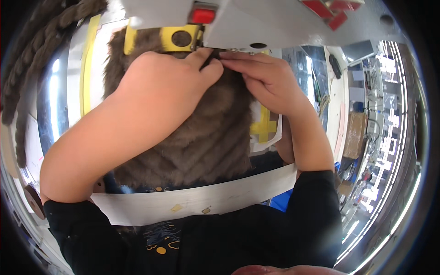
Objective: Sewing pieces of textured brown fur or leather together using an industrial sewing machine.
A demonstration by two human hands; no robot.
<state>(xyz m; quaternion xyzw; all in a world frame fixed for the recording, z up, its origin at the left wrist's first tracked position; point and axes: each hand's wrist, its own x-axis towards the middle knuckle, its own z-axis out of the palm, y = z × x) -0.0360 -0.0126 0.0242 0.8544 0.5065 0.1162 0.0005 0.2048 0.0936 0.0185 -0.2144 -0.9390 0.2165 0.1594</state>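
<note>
Your black shirt (206,247) lies closest, filling 6 o'clock, with its sleeves at 5 and 7. Next in size comes the brown fur piece (206,137), spread across the centre and reaching up to the white sewing machine (275,23) between 12 and 1. Below the fur, the pale front edge of the table (192,201) runs from 8 to 4. Twisted fur ropes (36,55) hang at 10. Your left grip (167,75) rests on the fur at 11, thumb and forefinger slightly apart near the machine; you cannot tell whether it pinches anything. Your right grip (266,75) comes in from 1, fingers together and pointing toward 10; its closure cannot be told either. You have a yellow plate (153,39) at 11, a cardboard box (355,135) at 3, and a red switch (203,16) at 12.
</note>
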